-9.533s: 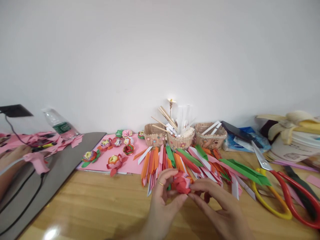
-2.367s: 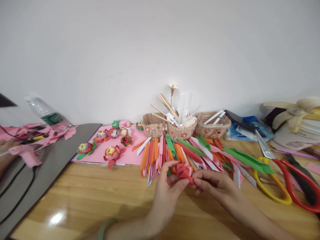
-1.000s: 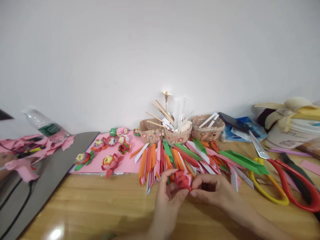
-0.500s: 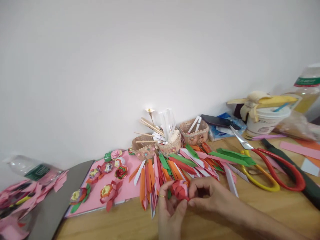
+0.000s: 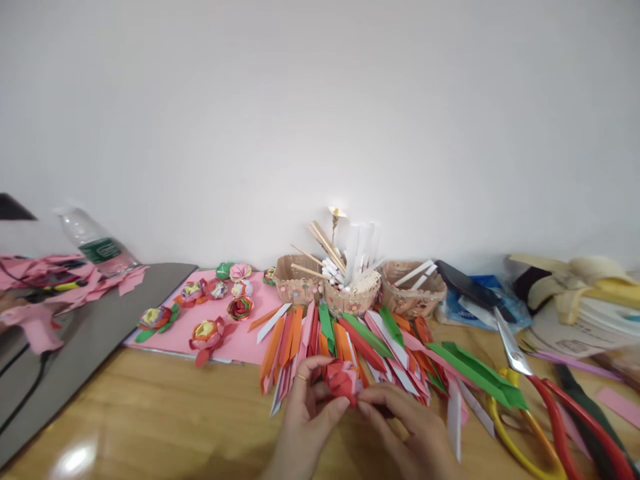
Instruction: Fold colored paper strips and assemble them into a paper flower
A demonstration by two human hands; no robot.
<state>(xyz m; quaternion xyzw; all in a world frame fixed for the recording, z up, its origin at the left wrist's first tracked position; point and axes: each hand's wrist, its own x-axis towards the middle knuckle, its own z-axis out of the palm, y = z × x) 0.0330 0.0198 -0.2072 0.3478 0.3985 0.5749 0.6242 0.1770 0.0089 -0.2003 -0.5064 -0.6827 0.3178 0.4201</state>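
Between both hands, low in the middle of the head view, is a red paper flower [image 5: 343, 379] with folded petals. My left hand [image 5: 313, 407], wearing a ring, curls around its left side with thumb and fingers closed on it. The fingers of my right hand [image 5: 400, 420] pinch the flower's lower right edge. Just beyond the hands, folded paper strips [image 5: 285, 350] in orange, pink, red, white and green fan out over the wooden table [image 5: 165, 413]. Finished paper flowers [image 5: 207, 331] rest on a pink sheet [image 5: 250, 343] to the left.
Behind the strips stand small woven baskets [image 5: 300, 280] with sticks and cotton swabs. Scissors [image 5: 520, 360] with red and yellow handles lie at right, near a phone [image 5: 470, 287] and banana peel [image 5: 575, 277]. At left are a pink glue gun [image 5: 37, 327] and a plastic bottle [image 5: 97, 243].
The view has swung left and tilted, bringing the glue gun into sight. Both hands still hold the red flower, and my right hand now comes in from lower down.
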